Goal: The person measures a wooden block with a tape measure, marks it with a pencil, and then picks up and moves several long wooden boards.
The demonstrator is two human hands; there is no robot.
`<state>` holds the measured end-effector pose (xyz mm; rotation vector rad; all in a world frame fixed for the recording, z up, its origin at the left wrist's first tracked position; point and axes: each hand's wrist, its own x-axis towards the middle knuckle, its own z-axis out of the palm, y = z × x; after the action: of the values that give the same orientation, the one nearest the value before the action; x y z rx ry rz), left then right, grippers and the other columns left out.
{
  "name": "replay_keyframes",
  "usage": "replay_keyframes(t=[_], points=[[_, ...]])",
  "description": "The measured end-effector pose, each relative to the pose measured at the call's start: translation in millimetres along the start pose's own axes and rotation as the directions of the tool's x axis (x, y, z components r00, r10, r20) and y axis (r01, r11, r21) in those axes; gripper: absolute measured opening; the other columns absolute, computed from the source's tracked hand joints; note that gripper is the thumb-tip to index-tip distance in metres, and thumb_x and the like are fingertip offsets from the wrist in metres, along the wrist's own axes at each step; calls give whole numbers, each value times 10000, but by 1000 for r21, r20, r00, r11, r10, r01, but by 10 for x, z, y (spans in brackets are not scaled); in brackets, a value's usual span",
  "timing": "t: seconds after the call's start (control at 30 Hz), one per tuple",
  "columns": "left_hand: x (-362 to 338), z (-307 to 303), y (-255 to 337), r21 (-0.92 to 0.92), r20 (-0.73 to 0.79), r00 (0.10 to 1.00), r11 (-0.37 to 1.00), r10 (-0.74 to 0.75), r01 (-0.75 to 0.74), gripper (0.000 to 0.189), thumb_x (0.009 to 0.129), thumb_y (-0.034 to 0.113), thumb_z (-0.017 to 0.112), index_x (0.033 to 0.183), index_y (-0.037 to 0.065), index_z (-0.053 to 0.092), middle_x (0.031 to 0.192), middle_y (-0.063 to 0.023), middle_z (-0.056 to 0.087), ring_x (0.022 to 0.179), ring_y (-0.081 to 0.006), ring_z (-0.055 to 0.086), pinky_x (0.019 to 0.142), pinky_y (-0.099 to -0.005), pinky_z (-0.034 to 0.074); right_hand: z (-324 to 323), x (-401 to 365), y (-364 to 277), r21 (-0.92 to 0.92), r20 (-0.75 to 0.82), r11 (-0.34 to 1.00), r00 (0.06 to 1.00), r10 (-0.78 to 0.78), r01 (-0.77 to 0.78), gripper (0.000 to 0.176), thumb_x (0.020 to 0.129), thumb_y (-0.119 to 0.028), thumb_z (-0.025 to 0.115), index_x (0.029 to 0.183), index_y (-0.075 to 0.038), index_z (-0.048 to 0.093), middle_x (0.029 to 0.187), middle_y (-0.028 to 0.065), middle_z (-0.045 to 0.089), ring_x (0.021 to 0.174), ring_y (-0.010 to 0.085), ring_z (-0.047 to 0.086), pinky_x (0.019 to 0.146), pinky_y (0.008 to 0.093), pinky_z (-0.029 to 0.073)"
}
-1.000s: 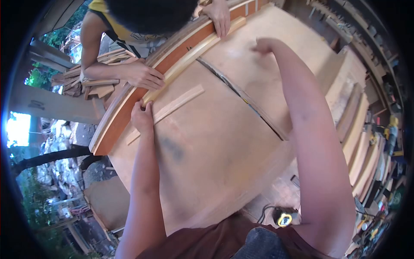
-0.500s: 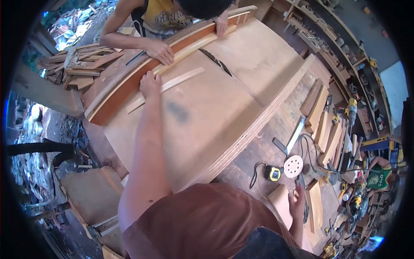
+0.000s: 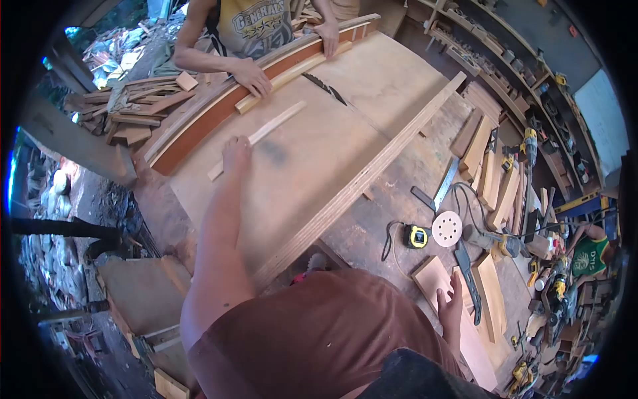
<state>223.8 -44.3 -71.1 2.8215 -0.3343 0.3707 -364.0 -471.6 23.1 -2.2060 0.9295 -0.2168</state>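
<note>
My left hand [image 3: 237, 154] is closed over a thin pale wooden strip [image 3: 279, 124] lying on the plywood worktop [image 3: 319, 166]. My right hand [image 3: 452, 306] is low on the right with its fingers apart, over a flat wooden board [image 3: 432, 274] and beside a black-handled tool [image 3: 469, 279]. Across the worktop, a co-worker's two hands [image 3: 252, 78] [image 3: 328, 38] rest at a yellowish strip [image 3: 292, 74] set along a long curved wooden piece [image 3: 203, 137] with a reddish-brown face. A dark saw blade [image 3: 324, 88] shows in a slot near that strip.
A long plywood edge piece [image 3: 359, 174] crosses the worktop's near side. On the bench beyond lie a tape measure [image 3: 416, 236], a sanding disc [image 3: 446, 228], a square [image 3: 444, 186] and several wood blocks [image 3: 476, 149]. Scrap wood [image 3: 143, 100] is piled at the left.
My left hand has moved off the curved piece and down onto the thin strip. The co-worker has straightened up a little, hands still at the yellowish strip. The view has shifted slightly.
</note>
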Motion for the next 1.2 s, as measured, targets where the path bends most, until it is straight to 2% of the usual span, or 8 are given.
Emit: replay_keyframes(t=[0.2, 0.47, 0.6, 0.7, 0.77, 0.87, 1.0, 1.2], points=[[-929, -462, 189, -13, 49, 999, 1000, 3, -3, 331, 840, 280, 694, 1124, 117, 644, 1113, -172, 647, 1074, -371, 606, 913, -469, 485, -150, 130, 332, 85, 64, 990, 990, -122, 117, 698, 898, -125, 674, 1504, -77, 332, 1479, 175, 439, 1354, 309, 444, 1042, 449, 421], [-1733, -922, 215, -27, 601, 794, 990, -95, 140, 451, 682, 277, 774, 1068, 65, 676, 1078, -196, 676, 1043, -357, 633, 910, -437, 504, -423, -15, 699, 214, 116, 955, 966, -232, 204, 704, 881, -84, 677, 1501, -95, 343, 1476, 147, 444, 1331, 286, 461, 1027, 421, 424], [-2144, -1036, 89, 126, 447, 889, 991, -101, 49, 471, 685, 268, 757, 1079, 39, 640, 1016, -215, 680, 995, -389, 643, 875, -453, 515, -491, -133, 1001, 266, 158, 940, 953, -260, 212, 699, 878, -79, 678, 1496, -98, 352, 1462, 141, 452, 1318, 282, 470, 1024, 414, 425], [-2420, -1754, 467, 13, 130, 953, 962, -273, 273, 481, 707, 264, 735, 1106, 48, 573, 975, -235, 672, 940, -416, 649, 843, -470, 518, -505, -135, 1186, 254, 179, 929, 931, -318, 269, 691, 875, -80, 682, 1486, -78, 357, 1438, 152, 466, 1310, 277, 474, 1026, 401, 430], [-2606, -2110, 762, -124, -67, 978, 974, -197, 188, 471, 729, 238, 706, 1120, 64, 509, 973, -253, 663, 920, -426, 652, 830, -471, 515, -424, -153, 1398, 200, 148, 910, 907, -393, 362, 682, 869, -94, 692, 1467, -45, 368, 1404, 178, 486, 1305, 296, 475, 1037, 402, 429], [-2945, -2281, 1479, -200, -35, 999, 980, -31, 23, 459, 734, 192, 700, 1146, 101, 518, 971, -212, 669, 935, -404, 656, 804, -458, 514, -412, -231, 1394, 34, 134, 869, 860, -493, 493, 674, 793, -122, 753, 1382, -9, 445, 1347, 213, 504, 1249, 362, 493, 1050, 430, 409], [-3342, -1885, 2080, -458, 198, 946, 878, 256, -142, 359, 712, 160, 687, 1050, 85, 594, 930, -140, 661, 891, -284, 645, 790, -380, 513, -397, -323, 1211, -83, 92, 775, 779, -620, 626, 670, 728, -150, 797, 1313, -7, 503, 1312, 223, 523, 1220, 397, 487, 1065, 464, 378], [-3915, -1250, 2387, -608, 525, 712, 791, 467, -70, 328, 683, 158, 711, 982, 79, 600, 867, -113, 653, 815, -241, 645, 719, -366, 509, -282, -292, 1419, -25, 11, 814, 814, -581, 581, 647, 759, -154, 786, 1322, -11, 502, 1344, 217, 519, 1281, 389, 460, 1106, 455, 356]])
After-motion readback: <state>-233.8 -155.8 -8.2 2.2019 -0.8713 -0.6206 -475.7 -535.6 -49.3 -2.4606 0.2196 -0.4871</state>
